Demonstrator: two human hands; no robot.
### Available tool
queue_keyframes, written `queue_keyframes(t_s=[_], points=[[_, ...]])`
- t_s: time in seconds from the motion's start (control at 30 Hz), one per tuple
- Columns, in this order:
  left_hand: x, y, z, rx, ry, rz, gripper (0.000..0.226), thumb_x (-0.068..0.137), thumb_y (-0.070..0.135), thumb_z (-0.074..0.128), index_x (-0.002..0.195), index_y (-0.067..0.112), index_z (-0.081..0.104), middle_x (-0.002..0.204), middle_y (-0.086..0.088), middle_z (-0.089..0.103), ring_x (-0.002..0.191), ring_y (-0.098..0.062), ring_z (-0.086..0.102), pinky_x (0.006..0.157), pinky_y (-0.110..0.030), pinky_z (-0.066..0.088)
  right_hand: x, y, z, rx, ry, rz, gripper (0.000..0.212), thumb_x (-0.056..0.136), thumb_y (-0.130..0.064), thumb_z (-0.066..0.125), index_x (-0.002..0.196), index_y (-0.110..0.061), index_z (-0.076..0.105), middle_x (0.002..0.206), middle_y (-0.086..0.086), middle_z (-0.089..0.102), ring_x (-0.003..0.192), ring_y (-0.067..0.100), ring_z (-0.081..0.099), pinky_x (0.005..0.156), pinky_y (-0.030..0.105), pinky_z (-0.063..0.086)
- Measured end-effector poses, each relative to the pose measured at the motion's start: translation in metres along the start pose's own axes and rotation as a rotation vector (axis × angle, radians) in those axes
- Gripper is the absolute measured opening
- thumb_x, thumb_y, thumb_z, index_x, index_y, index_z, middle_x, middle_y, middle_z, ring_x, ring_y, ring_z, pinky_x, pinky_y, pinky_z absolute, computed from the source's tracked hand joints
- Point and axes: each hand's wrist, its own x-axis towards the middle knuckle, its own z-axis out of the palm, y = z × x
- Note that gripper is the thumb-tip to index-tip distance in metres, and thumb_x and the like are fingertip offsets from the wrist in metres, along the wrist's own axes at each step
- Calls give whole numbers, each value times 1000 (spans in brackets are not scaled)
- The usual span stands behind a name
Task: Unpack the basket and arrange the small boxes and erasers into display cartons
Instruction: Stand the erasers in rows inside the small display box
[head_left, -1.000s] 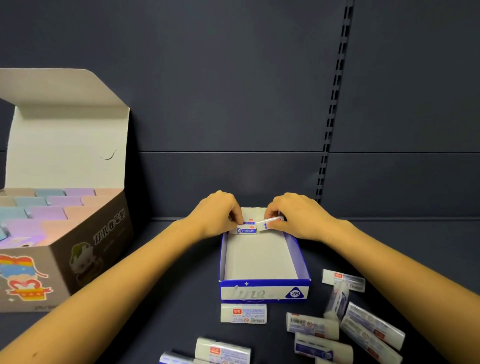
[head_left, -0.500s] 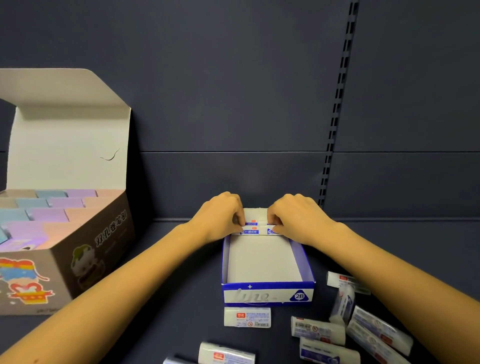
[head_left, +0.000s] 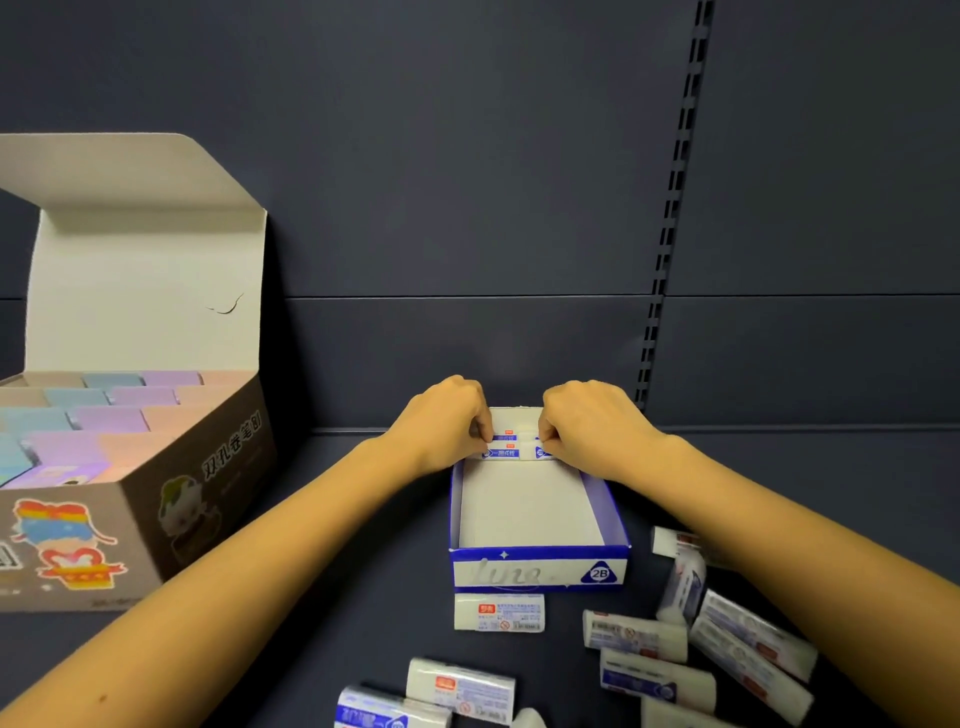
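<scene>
Erasers (head_left: 501, 448) stood on edge at the far end of the blue carton (head_left: 540, 574), pinched by left hand (head_left: 448, 422) and right hand (head_left: 589, 423), both curled shut on them. Unbraced, so likely to topple forward on release; exact count hard to read. More loose erasers (head_left: 636, 635) on the surface (head_left: 322, 597), near the pastel-box carton (head_left: 156, 499).

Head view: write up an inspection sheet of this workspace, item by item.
Surface: dark shelf, matte.
Job's things: blue-white carton mostly bare inside, erasers lined at its far end; loose erasers scattered nearer the camera.
Clutter: open cartoon-printed carton at left, pastel boxes inside.
Hands: left hand and right hand pressing on the far-end erasers.
Cables: nothing seen.
Surroundings: dark back panel, slotted upright.
</scene>
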Motion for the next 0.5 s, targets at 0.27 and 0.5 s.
queue_keyframes(t_s=[0.27, 0.5], points=[[-38, 0, -24, -12, 186, 26, 22, 87, 32, 59, 99, 19, 72, 104, 4, 64, 94, -13, 57, 81, -37, 52, -39, 4, -49, 251, 82, 4, 22, 91, -31, 52, 105, -33, 68, 103, -10, 65, 94, 15, 59, 71, 28, 43], [-99, 13, -57, -303, 197, 124, 18, 82, 33, 68, 88, 17, 74, 77, 14, 62, 68, -11, 59, 61, -23, 47, -86, -26, -79, 396, 106, -92, 15, 88, -33, 58, 96, -33, 71, 94, -15, 67, 82, 6, 60, 75, 32, 53]])
